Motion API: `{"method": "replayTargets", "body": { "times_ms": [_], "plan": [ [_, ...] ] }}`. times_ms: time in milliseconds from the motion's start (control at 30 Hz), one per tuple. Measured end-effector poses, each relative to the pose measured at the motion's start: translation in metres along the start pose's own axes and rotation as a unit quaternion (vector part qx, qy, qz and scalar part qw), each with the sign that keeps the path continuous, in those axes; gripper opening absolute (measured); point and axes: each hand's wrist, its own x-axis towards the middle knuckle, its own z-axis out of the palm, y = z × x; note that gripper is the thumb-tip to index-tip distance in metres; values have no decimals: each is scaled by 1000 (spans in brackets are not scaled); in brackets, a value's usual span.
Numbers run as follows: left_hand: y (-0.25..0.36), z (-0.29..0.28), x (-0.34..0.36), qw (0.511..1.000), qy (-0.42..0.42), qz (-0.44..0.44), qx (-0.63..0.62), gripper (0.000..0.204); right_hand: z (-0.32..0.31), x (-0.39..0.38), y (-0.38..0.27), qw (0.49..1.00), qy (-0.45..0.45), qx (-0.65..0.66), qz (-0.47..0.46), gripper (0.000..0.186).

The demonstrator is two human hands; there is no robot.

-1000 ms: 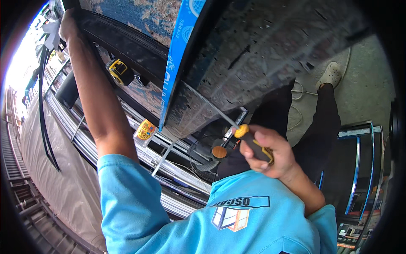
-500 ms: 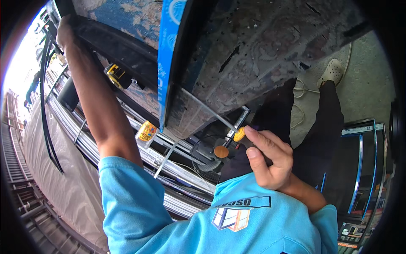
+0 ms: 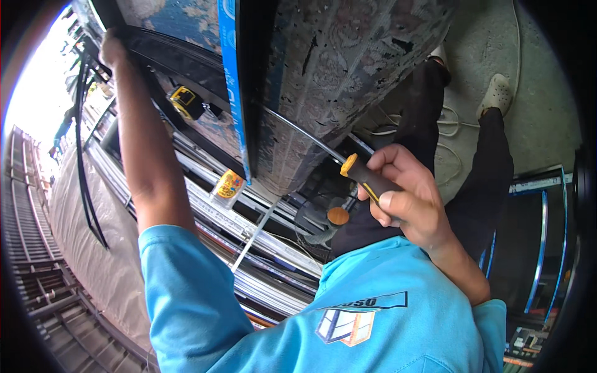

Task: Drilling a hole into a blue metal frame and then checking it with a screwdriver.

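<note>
My right hand (image 3: 413, 193) is wrapped around the black and yellow handle of a screwdriver (image 3: 357, 171). Its metal shaft slopes up to the left, and its tip meets the side of a dark frame bar with blue film (image 3: 231, 81). Far up at the left, my outstretched left hand (image 3: 113, 50) touches the end of a black frame bar (image 3: 177, 56); its fingers are mostly hidden. A yellow and black tape measure (image 3: 185, 101) sits on the worn patterned surface between the bars. Beside the lower end of the blue-filmed bar is a small clear tub with a yellow label (image 3: 229, 185).
Long metal profiles (image 3: 273, 239) lie stacked below the work surface. Black strips (image 3: 84, 161) hang at the left, over a plastic sheet (image 3: 102, 267). A cable (image 3: 457, 115) loops on the floor near my shoes. Blue-edged frames (image 3: 540, 248) lean at the right.
My right hand has gone from fingertips at the screwdriver's yellow end to a full grip around its handle, with the tool more in view. My left hand stays at the frame's far end.
</note>
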Motion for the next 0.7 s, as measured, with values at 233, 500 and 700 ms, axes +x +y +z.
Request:
{"method": "replayTargets", "body": {
  "times_ms": [233,500,700],
  "plan": [
    [79,-54,-51,890,52,-241,-383,40,5,-9,12,842,4,-432,-323,43],
    [121,-83,-73,846,64,-303,-434,41,14,-5,25,751,55,-548,-364,53],
    [126,-89,-84,833,15,-308,-460,35,11,0,32,798,62,-501,-330,51]
  ]
}}
